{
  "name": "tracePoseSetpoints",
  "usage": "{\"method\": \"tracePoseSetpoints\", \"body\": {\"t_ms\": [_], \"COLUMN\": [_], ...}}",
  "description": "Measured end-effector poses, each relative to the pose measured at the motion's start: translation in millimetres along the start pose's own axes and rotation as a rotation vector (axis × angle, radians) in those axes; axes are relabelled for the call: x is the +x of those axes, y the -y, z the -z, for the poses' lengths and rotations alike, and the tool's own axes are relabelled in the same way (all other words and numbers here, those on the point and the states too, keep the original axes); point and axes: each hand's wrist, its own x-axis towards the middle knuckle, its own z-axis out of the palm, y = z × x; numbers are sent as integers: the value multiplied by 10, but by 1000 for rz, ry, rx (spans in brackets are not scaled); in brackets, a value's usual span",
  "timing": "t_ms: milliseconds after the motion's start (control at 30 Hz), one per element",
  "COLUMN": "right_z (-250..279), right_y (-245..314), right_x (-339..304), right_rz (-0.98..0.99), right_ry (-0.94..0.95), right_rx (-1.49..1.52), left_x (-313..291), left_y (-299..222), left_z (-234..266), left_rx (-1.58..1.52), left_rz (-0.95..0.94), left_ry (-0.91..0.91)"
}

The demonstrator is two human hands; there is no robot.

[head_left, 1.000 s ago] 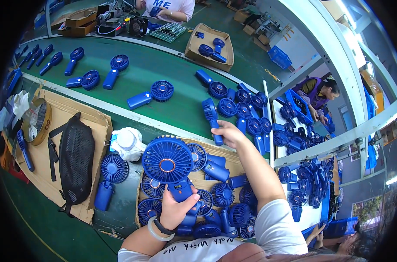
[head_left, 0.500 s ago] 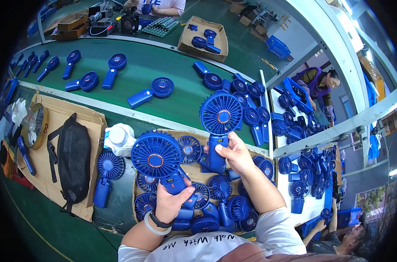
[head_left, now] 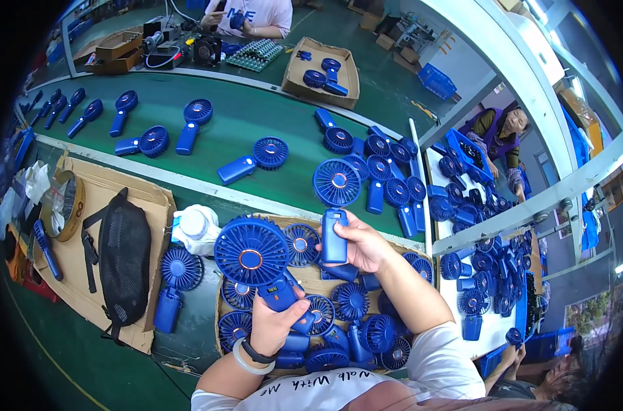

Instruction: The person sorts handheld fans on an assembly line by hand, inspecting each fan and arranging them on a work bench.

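1. Blue plastic hand fans, head view (sole view): one unit per hand, both raised above cardboard tray; more units piled loosely in same.
2. L hand: fingers curled round handle of L fan, thumb across front. Grille & small display face cam; unit leans slightly L.
3. R hand: partly closed, thumb on front of R fan at handle, fingertips behind, mostly hidden. Handle approx. upright; round head above it, seen against green belt.
4. Handling (est.): light, stiff shell; smooth plastic, may slip if grip is loose. Grille ribs thin, prob. fragile under side load.
5. Hold pt. (rec.): mid-handle, thumb front, fingers rear; avoid grille. Treat neck as weak pt., i.e. no twisting.
6. Surroundings: more fans on belt. L of tray: loose fan, w/ white container just beyond its head; further L, black mesh bag on cardboard sheet.
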Motion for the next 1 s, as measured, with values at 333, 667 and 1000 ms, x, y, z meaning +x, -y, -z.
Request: {"method": "tracePoseSetpoints", "body": {"t_ms": [333,667,1000], "right_z": [834,-620,494], "right_y": [1265,-42,288], "right_x": [1791,2010,1593], "right_rz": [198,361,114], "right_ry": [-488,-147,-627], "right_rx": [-397,-1850,-1457], "left_x": [4,-29,-36], "left_y": [-33,-99,-47], "left_z": [-109,-27,-103], "left_rx": [-7,-31,51], "left_rz": [18,76,5], "left_ry": [10,-26,-11]}}
